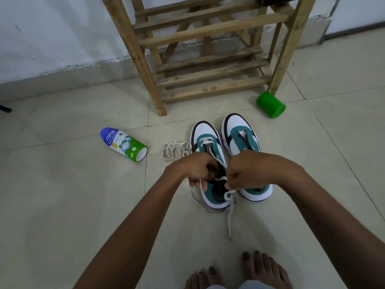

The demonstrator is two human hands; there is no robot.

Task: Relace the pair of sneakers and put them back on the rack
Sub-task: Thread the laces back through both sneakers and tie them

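Both sneakers sat on the floor by the rack [208, 80]. The lace [229, 211] on the left sneaker [210, 142] was pinched by both hands, left hand [193, 170] and right hand [248, 172], fingers curled. Lace looked floppy and light, so best gripped near the tip. A spare lace [175, 150] was left beside it, and the right sneaker [241, 134] was unlaced.

Powder bottle [125, 144] lying on floor; green cup [270, 105] tipped.

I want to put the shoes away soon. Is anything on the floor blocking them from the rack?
Nothing visible does. The floor between the sneakers and the rack is bare; the green cup lies off to the right, the powder bottle off left.
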